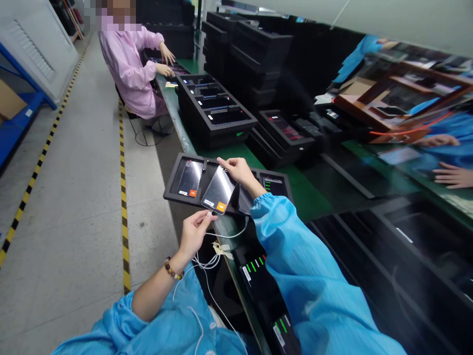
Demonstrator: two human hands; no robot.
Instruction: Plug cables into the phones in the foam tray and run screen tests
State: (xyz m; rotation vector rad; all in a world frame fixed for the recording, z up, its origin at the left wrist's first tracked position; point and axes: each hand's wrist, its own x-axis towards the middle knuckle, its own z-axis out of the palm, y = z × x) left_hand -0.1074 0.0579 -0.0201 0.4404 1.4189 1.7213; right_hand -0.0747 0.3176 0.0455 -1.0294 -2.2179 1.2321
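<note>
A smartphone (219, 190) with a lit screen and an orange patch in one corner is tilted above a black foam tray (172, 190). My right hand (242, 173) grips its far end between thumb and fingers. At the phone's near edge, my left hand (195, 230) pinches the plug of a white cable (210, 264); the plug is mostly hidden by the fingers. Another smartphone (190, 178) lies in the tray's left slot. Toward the right, a dark phone (244, 201) has a white cable at its near end, and a phone with green marks (273, 185) lies beyond my wrist.
A long foam tray of phones (221, 129) stands farther along the green bench (314, 197). Stacked black trays (258, 54) rise behind it. Phones with green bars (253, 271) lie near my right sleeve. A co-worker in pink (127, 64) sits ahead; another's hands (453, 172) are at right.
</note>
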